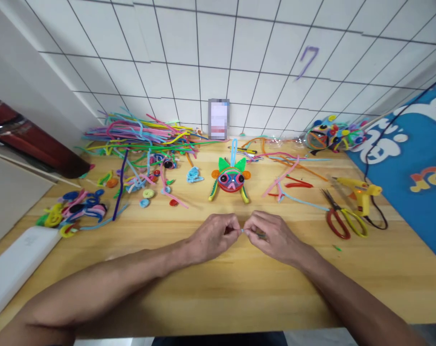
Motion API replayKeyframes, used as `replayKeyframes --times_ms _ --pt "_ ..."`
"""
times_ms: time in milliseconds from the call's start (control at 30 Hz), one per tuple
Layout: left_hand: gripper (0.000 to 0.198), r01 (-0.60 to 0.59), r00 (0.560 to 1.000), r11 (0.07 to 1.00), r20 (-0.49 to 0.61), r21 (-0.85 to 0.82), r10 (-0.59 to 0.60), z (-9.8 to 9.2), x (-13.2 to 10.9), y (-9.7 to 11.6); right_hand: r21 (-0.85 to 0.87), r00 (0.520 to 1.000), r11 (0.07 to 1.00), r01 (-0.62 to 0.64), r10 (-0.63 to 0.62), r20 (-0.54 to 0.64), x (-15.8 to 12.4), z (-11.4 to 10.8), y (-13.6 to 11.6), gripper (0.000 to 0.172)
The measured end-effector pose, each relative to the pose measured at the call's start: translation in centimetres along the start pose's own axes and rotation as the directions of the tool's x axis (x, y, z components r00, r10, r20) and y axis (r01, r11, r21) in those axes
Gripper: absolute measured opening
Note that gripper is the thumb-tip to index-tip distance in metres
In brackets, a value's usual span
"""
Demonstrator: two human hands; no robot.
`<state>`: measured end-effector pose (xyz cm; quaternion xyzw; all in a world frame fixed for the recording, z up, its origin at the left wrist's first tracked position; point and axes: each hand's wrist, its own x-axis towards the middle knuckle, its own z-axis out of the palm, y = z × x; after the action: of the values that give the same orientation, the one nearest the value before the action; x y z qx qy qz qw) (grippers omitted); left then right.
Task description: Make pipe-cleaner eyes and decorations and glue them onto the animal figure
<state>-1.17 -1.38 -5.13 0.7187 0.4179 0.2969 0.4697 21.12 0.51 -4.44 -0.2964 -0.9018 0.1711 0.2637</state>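
Observation:
My left hand (218, 234) and my right hand (272, 235) meet fingertip to fingertip over the front middle of the table. Both are closed in a pinch on a short light-blue pipe cleaner (243, 230), which is mostly hidden by the fingers. Just beyond them sits a colourful pipe-cleaner animal figure (231, 179) with green ears, big dark eyes, orange side balls and a blue loop on top. Neither hand touches the figure.
Scissors (338, 218) and a yellow glue gun (364, 194) with a cord lie at right. A pipe-cleaner pile (142, 132) fills the back left. A phone (218, 119) leans on the tiled wall. A white box (21, 266) and a dark red flask (30, 139) are at left.

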Motion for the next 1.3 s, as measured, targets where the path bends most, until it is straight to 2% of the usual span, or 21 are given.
replayKeyframes --times_ms 267,333,467,600,767,967,1167,1300 --pt "0.016 0.005 0.992 0.97 -0.12 -0.243 -0.035 0.7 -0.2 0.1 0.168 0.968 0.967 -0.192 0.215 -0.133 0.2 0.4 -0.8 0.017" --pt "0.014 0.003 0.995 0.972 -0.1 -0.235 -0.027 0.8 0.0 -0.1 0.157 0.969 0.972 -0.178 0.201 -0.143 0.2 0.5 -0.7 0.018" --pt "0.004 0.032 0.998 0.989 -0.042 -0.144 -0.039 0.8 0.3 -0.5 0.048 0.991 0.996 -0.073 0.078 -0.106 0.0 0.3 -0.2 0.019" --pt "0.011 0.027 0.999 0.997 -0.041 -0.078 -0.03 0.9 0.5 -0.7 -0.086 0.998 0.996 -0.012 0.006 -0.06 -0.2 0.0 0.1 0.019" --pt "0.017 -0.015 0.999 0.999 -0.03 -0.039 0.014 0.9 0.3 -0.7 -0.135 1.0 0.991 0.0 -0.002 -0.013 -0.3 0.0 -0.2 0.017" --pt "0.02 -0.081 0.995 0.996 -0.063 -0.043 0.078 1.0 0.1 -0.9 -0.071 0.999 0.997 -0.032 0.03 -0.042 -0.3 0.4 -0.5 0.018" --pt "0.015 0.035 0.993 0.975 -0.099 -0.218 -0.057 1.0 -0.1 -0.3 0.063 0.989 0.991 -0.118 0.124 -0.086 -0.2 0.9 -0.8 0.02" --pt "0.01 0.131 0.981 0.895 -0.074 -0.426 -0.179 1.4 -0.2 0.0 0.163 0.974 0.969 -0.187 0.204 -0.095 -0.1 1.2 -1.0 0.02"
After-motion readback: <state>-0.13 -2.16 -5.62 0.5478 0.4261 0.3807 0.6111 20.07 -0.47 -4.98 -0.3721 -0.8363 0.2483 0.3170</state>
